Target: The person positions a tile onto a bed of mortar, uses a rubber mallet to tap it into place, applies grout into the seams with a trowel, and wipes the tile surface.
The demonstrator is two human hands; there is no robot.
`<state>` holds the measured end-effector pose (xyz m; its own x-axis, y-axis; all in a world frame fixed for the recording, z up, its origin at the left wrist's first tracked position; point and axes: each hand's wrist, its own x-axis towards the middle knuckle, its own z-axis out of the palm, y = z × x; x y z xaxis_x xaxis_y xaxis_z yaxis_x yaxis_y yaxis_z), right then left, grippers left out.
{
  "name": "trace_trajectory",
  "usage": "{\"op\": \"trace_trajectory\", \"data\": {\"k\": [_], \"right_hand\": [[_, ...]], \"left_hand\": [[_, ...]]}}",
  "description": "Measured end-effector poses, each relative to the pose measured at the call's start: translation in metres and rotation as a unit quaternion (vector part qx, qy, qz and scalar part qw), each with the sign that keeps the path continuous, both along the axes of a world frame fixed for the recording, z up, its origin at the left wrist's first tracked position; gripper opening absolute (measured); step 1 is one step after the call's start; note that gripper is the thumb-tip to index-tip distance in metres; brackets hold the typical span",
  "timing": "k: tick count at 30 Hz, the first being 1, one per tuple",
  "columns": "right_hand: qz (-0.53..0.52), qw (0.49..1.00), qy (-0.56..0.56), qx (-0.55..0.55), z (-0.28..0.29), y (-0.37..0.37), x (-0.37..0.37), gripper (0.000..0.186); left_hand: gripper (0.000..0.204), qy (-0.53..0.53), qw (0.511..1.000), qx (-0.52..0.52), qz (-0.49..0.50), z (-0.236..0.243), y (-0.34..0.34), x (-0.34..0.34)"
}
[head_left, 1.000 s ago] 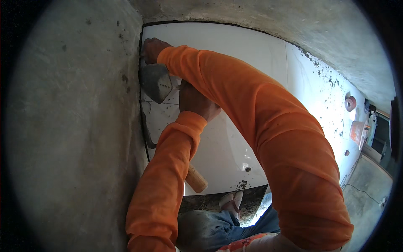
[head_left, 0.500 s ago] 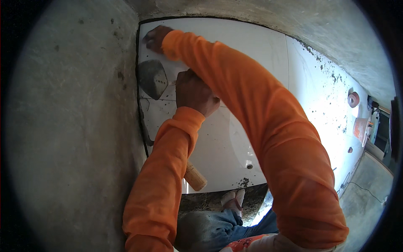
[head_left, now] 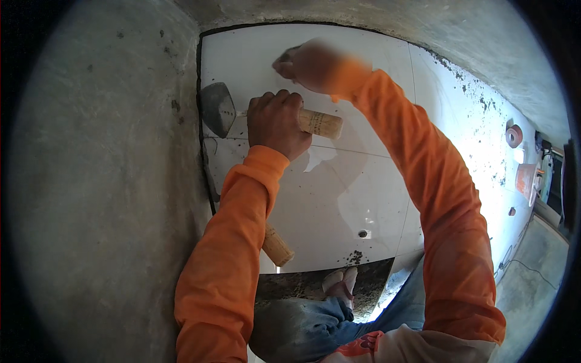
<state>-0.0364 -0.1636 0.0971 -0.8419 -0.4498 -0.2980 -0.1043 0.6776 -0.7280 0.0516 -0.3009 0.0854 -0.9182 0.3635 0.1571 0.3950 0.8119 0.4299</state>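
Observation:
My left hand (head_left: pixel 278 124) is wrapped round the wooden handle of a trowel (head_left: pixel 218 110). Its grey metal blade lies close to the left wall, just above the white tiles (head_left: pixel 315 193); contact cannot be made out. The handle end sticks out to the right of my fist. Farther off, my right hand (head_left: pixel 307 63) is over the far tile, smeared by motion; whether it holds anything does not show. A second wooden handle (head_left: pixel 278 245) pokes out from beneath my left forearm, its other end hidden.
Concrete walls (head_left: pixel 103 163) rise at the left and far side. A ring-shaped roll (head_left: pixel 514 136) and a reddish bucket (head_left: pixel 526 179) sit at the right. Dark rough ground (head_left: pixel 290 287) borders the near tile edge by my foot. Dark crumbs (head_left: pixel 353 258) lie on the tile.
My right hand has swept rightward from the far left corner across the tile. The left hand keeps its hold on the trowel, whose handle end now shows.

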Motion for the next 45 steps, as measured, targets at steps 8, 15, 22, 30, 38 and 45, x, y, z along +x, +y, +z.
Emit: {"op": "trace_trajectory", "data": {"k": [8, 15, 22, 30, 38, 45], "right_hand": [[0.129, 0.975, 0.180, 0.022, -0.095, -0.141, -0.093, 0.036], [0.068, 0.989, 0.084, 0.098, -0.083, -0.168, -0.064, 0.036], [0.112, 0.980, 0.135, 0.092, -0.080, -0.156, -0.063, 0.035], [0.065, 0.991, 0.066, 0.099, -0.066, -0.168, -0.069, 0.028], [-0.196, 0.916, 0.347, 0.040, -0.071, -0.084, -0.072, 0.035], [-0.467, 0.864, 0.134, 0.130, 0.044, 0.281, 0.222, 0.014]], "left_hand": [[0.019, 0.008, 1.000, 0.000, 0.001, -0.004, 0.002, 0.002], [0.054, -0.037, 0.995, -0.080, 0.036, -0.022, -0.003, 0.015], [0.055, -0.090, 0.993, -0.070, 0.005, -0.020, 0.005, 0.011], [0.051, -0.225, 0.972, -0.024, 0.070, -0.017, 0.003, 0.006], [0.024, -0.113, 0.986, -0.124, -0.009, 0.002, 0.007, -0.004], [0.025, 0.075, 0.996, -0.026, -0.036, -0.017, 0.018, -0.006]]}}
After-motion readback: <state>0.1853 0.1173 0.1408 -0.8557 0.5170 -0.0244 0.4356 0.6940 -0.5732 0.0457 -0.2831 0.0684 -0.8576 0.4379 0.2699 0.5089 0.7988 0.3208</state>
